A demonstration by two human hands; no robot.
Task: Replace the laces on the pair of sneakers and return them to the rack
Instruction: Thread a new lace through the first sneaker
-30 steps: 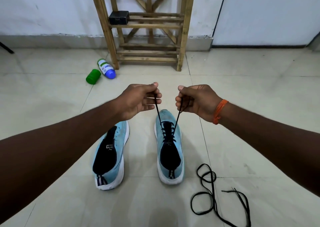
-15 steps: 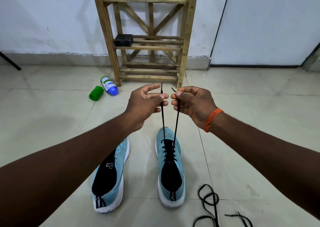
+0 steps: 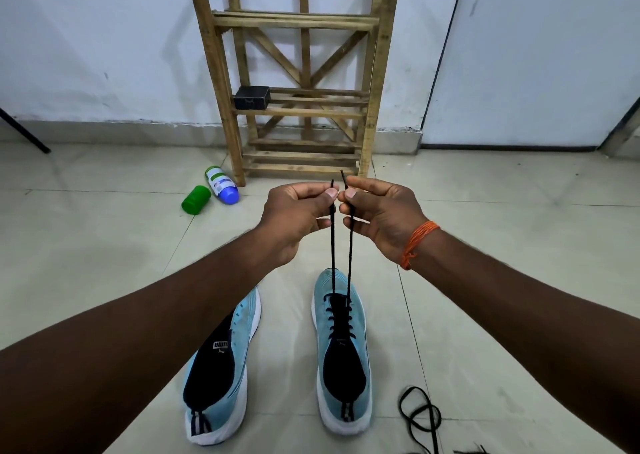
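I see my left hand [image 3: 294, 211] and right hand [image 3: 381, 211] with fingers [image 3: 330, 194] pinched on the black lace [image 3: 332, 246] ends, above the right sneaker [image 3: 343, 349].

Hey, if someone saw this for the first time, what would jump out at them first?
Two hands, left hand and right hand, meet mid-frame, each pinching one end of a black lace pulled up taut from the right-side blue sneaker. The other sneaker lies unlaced to its left, and a wooden rack stands against the wall behind.
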